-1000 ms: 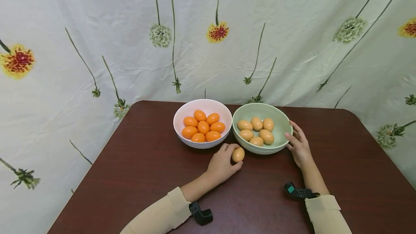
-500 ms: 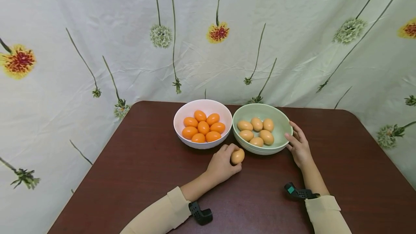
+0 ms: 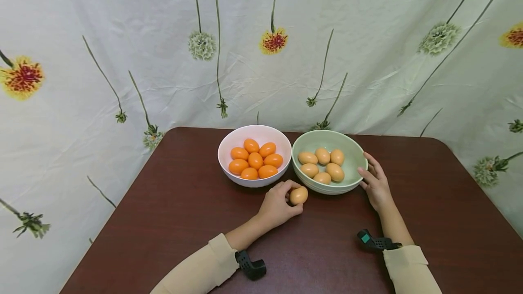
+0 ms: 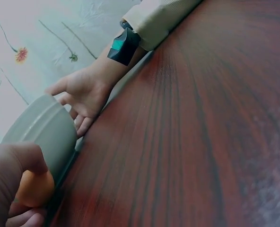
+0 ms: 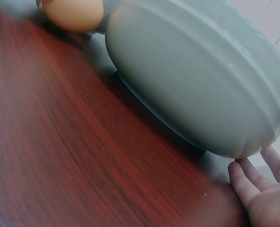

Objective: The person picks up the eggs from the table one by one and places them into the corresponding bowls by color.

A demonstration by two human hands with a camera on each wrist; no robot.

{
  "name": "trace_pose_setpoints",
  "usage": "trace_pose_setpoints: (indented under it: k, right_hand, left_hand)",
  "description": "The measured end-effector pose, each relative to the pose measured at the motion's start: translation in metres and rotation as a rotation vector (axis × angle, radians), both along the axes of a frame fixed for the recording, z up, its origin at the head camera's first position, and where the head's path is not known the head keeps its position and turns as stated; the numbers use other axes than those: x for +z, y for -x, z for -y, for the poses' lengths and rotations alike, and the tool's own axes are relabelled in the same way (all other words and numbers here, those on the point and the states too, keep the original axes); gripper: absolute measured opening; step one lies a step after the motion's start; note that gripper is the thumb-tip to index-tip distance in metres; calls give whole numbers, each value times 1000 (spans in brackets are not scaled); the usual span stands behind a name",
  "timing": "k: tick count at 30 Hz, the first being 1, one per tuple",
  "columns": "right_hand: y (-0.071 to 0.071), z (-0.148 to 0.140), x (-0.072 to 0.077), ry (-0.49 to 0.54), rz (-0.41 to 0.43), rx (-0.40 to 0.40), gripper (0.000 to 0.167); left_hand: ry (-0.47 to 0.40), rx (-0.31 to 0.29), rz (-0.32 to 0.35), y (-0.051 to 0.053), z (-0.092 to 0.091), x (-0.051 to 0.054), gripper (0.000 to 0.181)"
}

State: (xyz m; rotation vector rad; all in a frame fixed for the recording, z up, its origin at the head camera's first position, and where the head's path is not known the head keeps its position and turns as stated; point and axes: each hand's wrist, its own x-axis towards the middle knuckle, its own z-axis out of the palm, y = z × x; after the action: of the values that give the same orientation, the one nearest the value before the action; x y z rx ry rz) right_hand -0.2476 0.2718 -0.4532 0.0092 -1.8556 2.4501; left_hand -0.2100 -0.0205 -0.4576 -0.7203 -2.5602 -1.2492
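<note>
My left hand (image 3: 278, 205) pinches a light brown egg (image 3: 298, 195) between thumb and fingers, just above or on the table in front of the two bowls; the exact contact is unclear. The egg (image 4: 37, 189) also shows in the left wrist view. My right hand (image 3: 377, 186) holds the right rim of a pale green bowl (image 3: 330, 189), its thumb tip over the edge and its fingers along the outer wall. Several light brown eggs (image 3: 335, 172) lie inside that bowl. In the right wrist view, fingertips touch the green bowl's side (image 5: 192, 85).
A pink-white bowl (image 3: 229, 149) with several bright orange eggs (image 3: 255, 160) stands directly left of the green bowl, nearly touching it. Both are near the far edge of the dark red-brown table (image 3: 180, 194). A white cloth with printed flowers (image 3: 163, 22) hangs behind.
My left hand has shifted very slightly, and the egg between its fingers has turned from upright to more sideways. The right hand and both bowls stay in place.
</note>
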Motion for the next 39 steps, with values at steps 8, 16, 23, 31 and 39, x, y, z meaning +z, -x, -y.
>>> trace_pose_setpoints:
  k: [8,16,23,31,39]
  right_hand:
    - [0,1,0,10,-5,2,48]
    - [0,1,0,1,3,2,49]
    - [0,0,0,5,5,-2,48]
    - [0,0,1,2,8,-2,48]
    - [0,0,1,1,11,0,48]
  left_hand:
    - [-48,-83,65,-5,-2,10,38]
    - [-142,-146,145,-6,-7,19,39]
    - [-164,-188,179,-6,-13,31,39]
    - [-204,-225,167,-5,-21,41,40]
    - [-223,-259,127,8,-26,59,41]
